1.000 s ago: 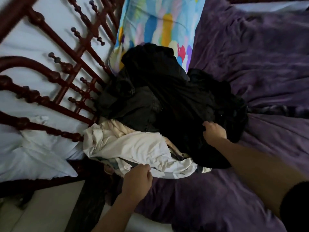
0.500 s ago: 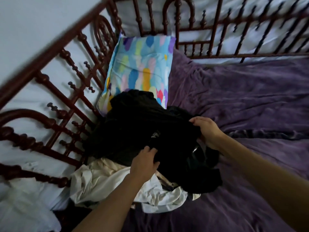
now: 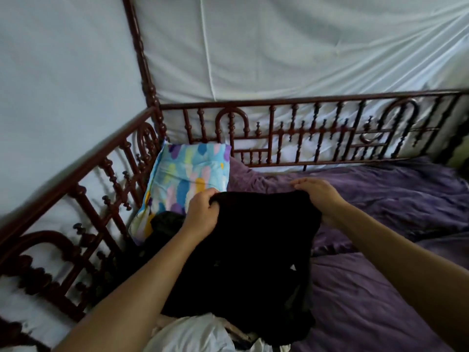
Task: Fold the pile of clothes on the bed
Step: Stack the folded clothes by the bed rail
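Limp black fabric garment (image 3: 253, 245) lifted by its top edge.
Left hand (image 3: 203, 214) and right hand (image 3: 321, 196) each clench it, fingers curled, above crumpled white cloth (image 3: 193, 334).

Both arms stretched in from the bottom edge, left hand (image 3: 203, 214) and right hand (image 3: 322, 199) mid-frame, fingers curled gripping black cloth (image 3: 256, 250).
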### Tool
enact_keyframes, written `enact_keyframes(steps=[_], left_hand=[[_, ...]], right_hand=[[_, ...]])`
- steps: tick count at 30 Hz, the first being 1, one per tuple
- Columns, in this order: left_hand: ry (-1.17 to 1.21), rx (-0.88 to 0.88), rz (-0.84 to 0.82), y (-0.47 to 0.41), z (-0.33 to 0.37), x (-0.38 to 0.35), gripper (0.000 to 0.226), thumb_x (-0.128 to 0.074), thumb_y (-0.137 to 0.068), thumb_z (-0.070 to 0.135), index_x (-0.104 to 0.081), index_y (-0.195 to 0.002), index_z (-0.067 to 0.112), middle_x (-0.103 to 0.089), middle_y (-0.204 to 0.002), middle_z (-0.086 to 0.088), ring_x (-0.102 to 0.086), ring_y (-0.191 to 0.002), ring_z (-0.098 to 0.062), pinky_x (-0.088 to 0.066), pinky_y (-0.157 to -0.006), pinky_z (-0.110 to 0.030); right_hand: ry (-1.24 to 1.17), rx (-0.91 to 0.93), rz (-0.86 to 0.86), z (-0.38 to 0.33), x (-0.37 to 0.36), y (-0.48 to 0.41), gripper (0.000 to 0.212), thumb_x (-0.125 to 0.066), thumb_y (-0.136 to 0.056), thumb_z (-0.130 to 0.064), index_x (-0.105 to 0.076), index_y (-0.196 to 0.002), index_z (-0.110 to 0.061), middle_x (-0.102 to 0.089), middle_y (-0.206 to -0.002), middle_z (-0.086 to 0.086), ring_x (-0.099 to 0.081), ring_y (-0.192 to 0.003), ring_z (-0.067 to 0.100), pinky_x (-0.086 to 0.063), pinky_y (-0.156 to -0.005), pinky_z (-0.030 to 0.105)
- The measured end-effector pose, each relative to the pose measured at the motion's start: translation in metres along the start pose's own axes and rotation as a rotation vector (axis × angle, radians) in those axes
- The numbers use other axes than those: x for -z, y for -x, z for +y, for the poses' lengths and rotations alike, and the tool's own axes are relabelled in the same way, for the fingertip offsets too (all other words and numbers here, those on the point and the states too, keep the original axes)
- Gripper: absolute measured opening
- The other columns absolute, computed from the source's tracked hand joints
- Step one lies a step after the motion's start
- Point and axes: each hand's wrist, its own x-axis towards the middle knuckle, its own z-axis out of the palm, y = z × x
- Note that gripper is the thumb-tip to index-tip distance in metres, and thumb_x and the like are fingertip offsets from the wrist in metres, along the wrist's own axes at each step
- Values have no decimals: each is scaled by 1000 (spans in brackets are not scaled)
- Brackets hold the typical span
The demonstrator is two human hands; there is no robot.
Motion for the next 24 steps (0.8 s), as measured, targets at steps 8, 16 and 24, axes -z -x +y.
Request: enact_keyframes(steps=[8, 16, 24], left_hand=[[349, -60, 93, -22, 88, 61, 25, -50, -94, 13, -67, -76, 19, -66, -68, 8, -61, -72, -9, -45, -66, -26], [107, -33, 335, -25, 84, 98, 23, -51, -88, 14, -62, -68, 9, -58, -58, 5, -52, -57, -9, -39, -52, -22], [302, 30, -192, 10, 76, 22, 29, -68, -74, 39, -61, -102, 34, -64, -96, 4, -59, -89, -11, -46, -79, -20]], right_hand=[[1137, 547, -239, -29, 20, 36, 52, -70, -52, -80, -54, -96, -59, -59, -88, -35, -54, -78, -13, -39, -63, 12], [182, 139, -188, -29, 48, 22, 10, -67, -87, -16, -76, -92, -14, -75, -91, 6, -71, -84, 23, -56, -71, 25], [244, 304, -426, -84, -1, 48, 14, -63, -91, -14, -75, -97, -13, -74, -97, 12, -71, -91, 28, -58, -79, 32]])
